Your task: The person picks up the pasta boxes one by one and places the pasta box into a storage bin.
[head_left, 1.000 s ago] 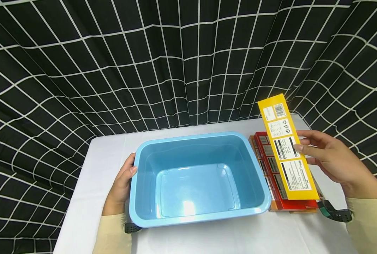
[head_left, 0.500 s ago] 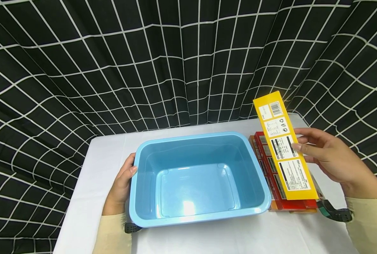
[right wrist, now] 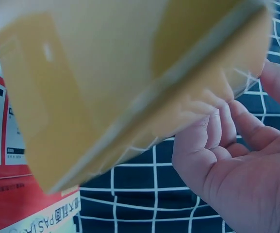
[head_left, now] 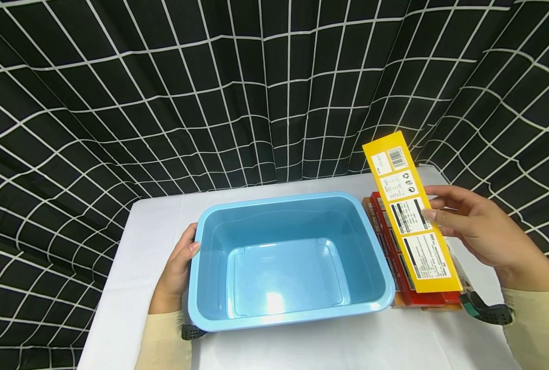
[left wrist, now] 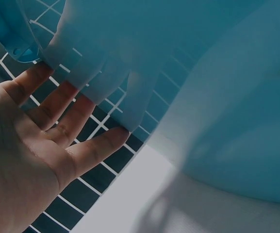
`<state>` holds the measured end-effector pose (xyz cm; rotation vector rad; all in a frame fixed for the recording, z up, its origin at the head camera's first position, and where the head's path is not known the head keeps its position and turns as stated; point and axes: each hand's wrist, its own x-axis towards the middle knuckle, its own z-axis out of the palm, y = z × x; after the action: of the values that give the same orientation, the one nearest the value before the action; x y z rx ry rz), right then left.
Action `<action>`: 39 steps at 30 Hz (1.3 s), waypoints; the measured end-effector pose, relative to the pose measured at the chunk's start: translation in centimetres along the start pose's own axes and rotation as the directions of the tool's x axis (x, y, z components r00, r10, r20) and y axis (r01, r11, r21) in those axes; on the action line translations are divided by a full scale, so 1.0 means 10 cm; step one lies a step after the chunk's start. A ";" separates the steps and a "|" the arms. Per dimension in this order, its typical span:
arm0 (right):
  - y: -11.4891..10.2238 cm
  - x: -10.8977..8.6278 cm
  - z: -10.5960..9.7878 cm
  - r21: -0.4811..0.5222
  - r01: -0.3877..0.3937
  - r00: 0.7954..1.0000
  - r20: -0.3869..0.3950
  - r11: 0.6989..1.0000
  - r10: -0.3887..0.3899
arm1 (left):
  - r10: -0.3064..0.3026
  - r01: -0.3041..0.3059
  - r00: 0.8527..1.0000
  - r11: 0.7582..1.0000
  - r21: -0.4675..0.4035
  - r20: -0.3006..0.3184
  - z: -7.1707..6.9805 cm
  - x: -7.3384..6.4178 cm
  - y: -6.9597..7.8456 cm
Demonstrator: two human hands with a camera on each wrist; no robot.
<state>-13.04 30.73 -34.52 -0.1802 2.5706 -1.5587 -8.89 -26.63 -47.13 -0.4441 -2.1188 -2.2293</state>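
A light blue plastic tub (head_left: 284,318) stands on the table. My left hand (head_left: 176,267) rests at its left side; in the left wrist view the fingers (left wrist: 101,148) look fairly straight, with their tips against the outer wall. On the right, my right hand (head_left: 478,226) pinches a long, narrow yellow box (head_left: 422,241) by its right edge, thumb on the printed face. The box is tilted, its far end raised, above red boxes (head_left: 406,297). In the right wrist view its glossy yellow surface (right wrist: 106,58) covers much of the frame, with fingers at its edge.
Under the yellow box lie red and orange-brown boxes (head_left: 369,205) with printed labels, close to the tub's right wall. A white cloth covers the table (head_left: 135,246). Black curtains (head_left: 274,103) with white grid lines surround the back and sides.
The yellow box has shifted a little left, its far end moving left and slightly up. My right hand has moved slightly left with it. The left hand and the tub look unchanged.
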 end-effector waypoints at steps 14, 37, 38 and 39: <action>-0.08 -0.05 0.01 0.016 -0.002 1.000 0.007 1.000 0.002 | -0.014 0.014 0.999 1.000 0.001 -0.030 0.02 -0.01 0.01; -0.29 -0.13 0.14 -0.046 0.032 0.999 -0.007 0.998 -0.032 | -0.022 0.022 1.000 1.000 0.003 -0.018 0.02 0.00 0.00; -0.29 -0.13 0.14 -0.047 0.030 1.000 -0.005 0.998 -0.030 | -0.022 0.022 1.000 1.000 0.003 -0.018 0.02 0.00 0.00; -0.30 -0.13 0.15 -0.044 0.028 1.000 -0.002 0.999 -0.028 | -0.022 0.022 1.000 1.000 0.001 -0.017 0.02 0.00 0.00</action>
<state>-11.45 28.29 -32.47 -0.2192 2.6169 -1.5140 -8.83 -26.45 -47.12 -0.4020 -2.1269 -2.2347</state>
